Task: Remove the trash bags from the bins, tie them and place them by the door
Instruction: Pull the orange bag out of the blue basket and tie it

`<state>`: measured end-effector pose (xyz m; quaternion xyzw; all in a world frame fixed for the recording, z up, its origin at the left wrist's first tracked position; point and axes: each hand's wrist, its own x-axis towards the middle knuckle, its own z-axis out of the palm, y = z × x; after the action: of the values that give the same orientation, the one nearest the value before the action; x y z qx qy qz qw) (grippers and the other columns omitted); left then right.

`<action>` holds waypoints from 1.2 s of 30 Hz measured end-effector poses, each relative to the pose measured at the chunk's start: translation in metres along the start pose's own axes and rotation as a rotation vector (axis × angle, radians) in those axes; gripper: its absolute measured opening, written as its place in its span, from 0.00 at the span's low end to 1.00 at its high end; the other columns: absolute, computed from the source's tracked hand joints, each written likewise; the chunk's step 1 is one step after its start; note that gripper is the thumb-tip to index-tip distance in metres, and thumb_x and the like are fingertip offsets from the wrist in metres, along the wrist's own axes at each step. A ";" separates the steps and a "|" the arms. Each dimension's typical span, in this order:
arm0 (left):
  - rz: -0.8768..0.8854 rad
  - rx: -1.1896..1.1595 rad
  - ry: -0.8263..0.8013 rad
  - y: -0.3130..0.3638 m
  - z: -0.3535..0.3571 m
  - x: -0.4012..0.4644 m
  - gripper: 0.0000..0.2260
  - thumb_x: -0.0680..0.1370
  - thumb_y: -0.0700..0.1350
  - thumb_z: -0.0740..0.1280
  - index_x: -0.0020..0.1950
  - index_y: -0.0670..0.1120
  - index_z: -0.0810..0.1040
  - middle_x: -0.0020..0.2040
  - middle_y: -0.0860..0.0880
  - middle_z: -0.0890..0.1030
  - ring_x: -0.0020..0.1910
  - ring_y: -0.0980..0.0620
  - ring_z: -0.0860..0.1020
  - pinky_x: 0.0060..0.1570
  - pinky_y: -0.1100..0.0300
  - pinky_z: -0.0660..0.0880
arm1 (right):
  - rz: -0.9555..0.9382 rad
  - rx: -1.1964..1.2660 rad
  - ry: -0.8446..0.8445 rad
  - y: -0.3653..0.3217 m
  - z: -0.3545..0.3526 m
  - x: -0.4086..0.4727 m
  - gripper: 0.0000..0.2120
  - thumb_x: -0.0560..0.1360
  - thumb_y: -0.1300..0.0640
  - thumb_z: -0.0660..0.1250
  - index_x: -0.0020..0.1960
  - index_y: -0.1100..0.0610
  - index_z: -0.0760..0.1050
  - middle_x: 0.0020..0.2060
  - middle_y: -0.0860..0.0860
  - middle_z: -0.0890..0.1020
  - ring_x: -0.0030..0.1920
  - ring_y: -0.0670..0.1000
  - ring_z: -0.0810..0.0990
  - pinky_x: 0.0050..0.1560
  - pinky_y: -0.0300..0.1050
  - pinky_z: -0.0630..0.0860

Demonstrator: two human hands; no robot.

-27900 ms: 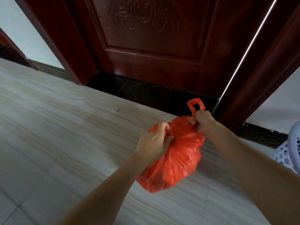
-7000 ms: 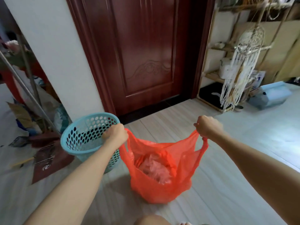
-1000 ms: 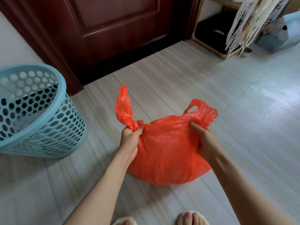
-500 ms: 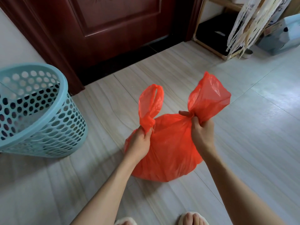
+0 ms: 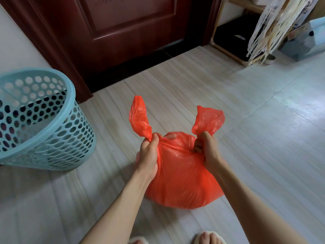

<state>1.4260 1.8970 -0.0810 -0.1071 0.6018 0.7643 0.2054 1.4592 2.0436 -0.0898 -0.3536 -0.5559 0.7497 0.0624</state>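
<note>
You're holding the orange trash bag (image 5: 181,175) w/ both hands; it's sitting on the floor (image 5: 263,138) right in front of you, bulging and full, but the plastic is opaque so contents can't be told. Your left hand (image 5: 149,152) is pinching the base of the bag's left handle (image 5: 139,118), fingers (image 5: 154,138) clamped tight on the gathered plastic, the handle itself sticking up above the fist. Your right hand (image 5: 207,150) is doing the same on the right handle (image 5: 208,120), fingers closed round its twisted neck, the loose flap fanning up and out. The two handles are standing apart, not crossed or knotted, so the bag's mouth is being pulled shut but isn't tied. To your left, well apart from the bag, the light-blue perforated bin (image 5: 40,120) is standing upright on the floor next to the door frame; no liner is showing in it, and through the holes the inside is looking dark w/ nothing clearly in it. The dark red door (image 5: 130,27) is just beyond, closed, w/ a black threshold strip. At far right a wooden rack (image 5: 233,50) w/ a black bottom shelf is sitting beside the door, pale fringed cords (image 5: 267,27) hanging in front of it, and a pale blue box (image 5: 306,41) beside that. Your toes (image 5: 209,237) are peeking in at the bottom edge.
</note>
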 end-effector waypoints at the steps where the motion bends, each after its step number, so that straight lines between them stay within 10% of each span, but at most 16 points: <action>1: 0.014 0.020 0.013 -0.001 0.001 0.002 0.10 0.82 0.44 0.55 0.42 0.46 0.70 0.44 0.38 0.83 0.51 0.43 0.79 0.58 0.50 0.74 | 0.010 -0.021 -0.037 0.002 0.001 -0.002 0.08 0.63 0.56 0.56 0.32 0.51 0.56 0.22 0.44 0.59 0.22 0.44 0.56 0.25 0.38 0.59; 8: 0.150 0.213 0.059 -0.012 -0.001 0.012 0.11 0.81 0.40 0.54 0.39 0.45 0.66 0.25 0.50 0.64 0.22 0.57 0.69 0.36 0.63 0.71 | -0.040 -0.249 -0.080 0.028 0.009 -0.009 0.12 0.77 0.66 0.53 0.36 0.57 0.66 0.27 0.51 0.67 0.27 0.47 0.64 0.33 0.44 0.64; 17: -0.034 -0.023 -0.127 -0.011 -0.007 0.012 0.08 0.74 0.43 0.55 0.36 0.44 0.68 0.25 0.54 0.67 0.28 0.56 0.67 0.37 0.61 0.63 | 0.148 0.130 -0.161 0.012 -0.003 -0.003 0.16 0.80 0.59 0.53 0.49 0.58 0.80 0.16 0.48 0.65 0.24 0.46 0.70 0.33 0.36 0.71; 24: 0.274 0.337 -0.084 -0.003 0.005 -0.007 0.16 0.81 0.38 0.54 0.37 0.39 0.74 0.37 0.49 0.78 0.37 0.69 0.76 0.43 0.78 0.67 | 0.089 0.022 -0.181 0.015 -0.002 -0.005 0.16 0.80 0.62 0.53 0.38 0.61 0.75 0.16 0.45 0.67 0.21 0.43 0.64 0.30 0.36 0.66; 27: 0.288 0.241 -0.182 0.002 0.010 -0.007 0.17 0.82 0.38 0.52 0.36 0.40 0.73 0.35 0.47 0.82 0.46 0.58 0.82 0.51 0.71 0.71 | 0.081 0.037 -0.171 0.017 -0.004 -0.005 0.14 0.80 0.64 0.53 0.39 0.61 0.71 0.18 0.45 0.75 0.19 0.42 0.65 0.26 0.34 0.67; 32: 0.277 0.299 -0.103 -0.007 0.013 0.004 0.14 0.82 0.39 0.53 0.37 0.45 0.68 0.16 0.52 0.67 0.19 0.57 0.68 0.36 0.57 0.73 | 0.124 0.176 -0.162 0.022 0.000 -0.010 0.11 0.80 0.65 0.54 0.43 0.62 0.72 0.23 0.48 0.79 0.19 0.44 0.71 0.26 0.35 0.71; 36: 0.205 0.504 -0.029 -0.014 0.005 0.018 0.13 0.80 0.45 0.55 0.36 0.48 0.70 0.22 0.54 0.66 0.25 0.53 0.66 0.36 0.53 0.64 | 0.089 0.274 -0.166 0.021 0.005 -0.012 0.10 0.80 0.63 0.54 0.44 0.59 0.72 0.21 0.49 0.75 0.21 0.47 0.73 0.32 0.42 0.75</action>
<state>1.4166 1.9075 -0.0995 0.0199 0.7778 0.6085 0.1559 1.4712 2.0257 -0.1017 -0.3028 -0.4355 0.8471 0.0307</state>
